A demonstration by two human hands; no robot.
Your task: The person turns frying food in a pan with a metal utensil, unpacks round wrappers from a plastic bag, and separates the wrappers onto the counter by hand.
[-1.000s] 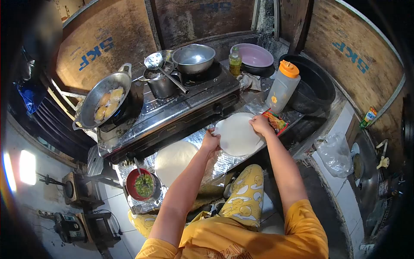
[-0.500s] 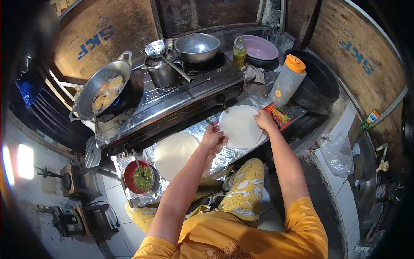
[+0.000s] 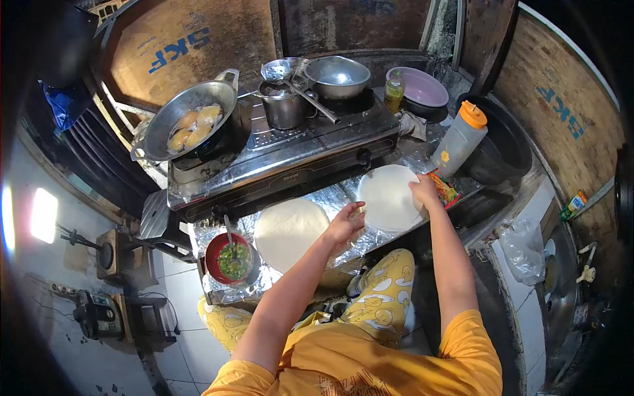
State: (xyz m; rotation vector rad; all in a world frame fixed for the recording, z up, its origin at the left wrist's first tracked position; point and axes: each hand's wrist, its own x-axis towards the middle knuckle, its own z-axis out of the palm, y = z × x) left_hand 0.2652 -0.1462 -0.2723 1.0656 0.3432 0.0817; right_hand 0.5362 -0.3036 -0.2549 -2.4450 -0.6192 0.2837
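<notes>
A stack of thin round white sheets [image 3: 389, 199] lies on the foil-covered surface [image 3: 347, 247]. My right hand [image 3: 424, 191] is closed on its right edge. My left hand [image 3: 346, 223] is off the stack, just to its left, with the fingers apart and nothing in them. A larger pale round of dough [image 3: 290, 231] lies further left, partly behind my left forearm. Beside it stands a red bowl [image 3: 214, 256] of chopped greens in liquid, with a spoon in it.
Behind is a two-burner stove [image 3: 284, 171] with a wok [image 3: 158, 125] of frying food, a pot [image 3: 284, 111] under a skimmer, and a metal bowl [image 3: 338, 74]. An orange-capped bottle [image 3: 457, 142], a seasoning packet [image 3: 446, 190] and a black tub [image 3: 512, 148] stand right.
My left hand has let go of the left edge of the white sheets and moved slightly away, its fingers opening. My right hand keeps its place at the right edge. The view has shifted.
</notes>
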